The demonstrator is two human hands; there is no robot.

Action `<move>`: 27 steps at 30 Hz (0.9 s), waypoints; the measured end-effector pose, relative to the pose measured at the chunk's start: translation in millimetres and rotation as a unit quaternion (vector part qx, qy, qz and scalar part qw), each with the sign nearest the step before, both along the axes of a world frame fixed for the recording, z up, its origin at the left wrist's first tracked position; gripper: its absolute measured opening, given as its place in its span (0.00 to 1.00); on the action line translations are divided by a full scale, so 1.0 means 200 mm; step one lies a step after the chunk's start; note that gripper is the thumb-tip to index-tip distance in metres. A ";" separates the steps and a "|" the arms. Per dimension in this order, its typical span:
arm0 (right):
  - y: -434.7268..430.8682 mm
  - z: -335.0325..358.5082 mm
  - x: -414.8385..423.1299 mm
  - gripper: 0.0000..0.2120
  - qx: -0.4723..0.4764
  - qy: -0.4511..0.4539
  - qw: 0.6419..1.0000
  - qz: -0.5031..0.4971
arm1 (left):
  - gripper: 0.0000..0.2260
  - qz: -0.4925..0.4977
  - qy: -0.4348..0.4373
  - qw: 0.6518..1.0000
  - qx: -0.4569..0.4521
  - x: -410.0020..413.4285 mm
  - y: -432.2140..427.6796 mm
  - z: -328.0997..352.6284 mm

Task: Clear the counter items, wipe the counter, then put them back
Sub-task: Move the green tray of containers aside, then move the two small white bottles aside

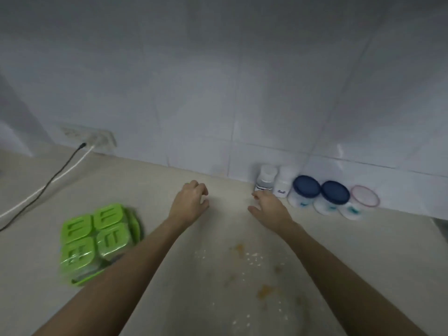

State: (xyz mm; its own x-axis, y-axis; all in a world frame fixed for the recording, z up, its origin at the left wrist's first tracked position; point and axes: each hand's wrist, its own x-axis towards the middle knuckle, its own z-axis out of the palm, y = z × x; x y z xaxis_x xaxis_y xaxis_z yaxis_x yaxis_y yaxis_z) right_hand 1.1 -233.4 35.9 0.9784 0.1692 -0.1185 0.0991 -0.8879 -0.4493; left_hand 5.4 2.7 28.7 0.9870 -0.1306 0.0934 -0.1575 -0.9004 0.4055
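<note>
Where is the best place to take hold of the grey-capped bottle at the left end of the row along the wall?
Probably around the body of the grey-capped bottle, coming from its open left and front. It stands upright against the wall, with the white bottle close on its right, so those sides look blocked. The right hand is already nearest, fingers open, holding nothing.

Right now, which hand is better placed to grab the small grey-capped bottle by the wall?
The right hand. Its fingers already reach beside the grey-capped bottle, while the left hand hovers empty further left, nearer the green containers.
</note>
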 end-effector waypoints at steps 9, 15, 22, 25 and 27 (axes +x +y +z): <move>-0.61 0.06 0.25 0.23 -0.153 -0.087 0.984 0.002 | 0.24 -0.176 0.012 0.981 0.076 0.34 -0.84 0.12; -0.64 -0.09 0.41 0.37 -0.090 -0.084 0.992 0.027 | 0.36 -0.174 0.075 0.972 0.139 0.50 -1.04 0.03; -0.62 -0.08 0.52 0.30 -0.096 -0.043 0.993 -0.053 | 0.29 -0.142 -0.021 0.978 0.148 0.60 -1.02 -0.02; -0.60 -0.08 0.53 0.27 -0.099 -0.039 0.993 -0.045 | 0.23 -0.138 -0.014 0.984 0.115 0.61 -0.98 -0.03; -0.57 -0.09 0.51 0.26 -0.086 -0.038 0.995 -0.025 | 0.22 -0.155 0.029 0.984 0.089 0.59 -0.94 -0.04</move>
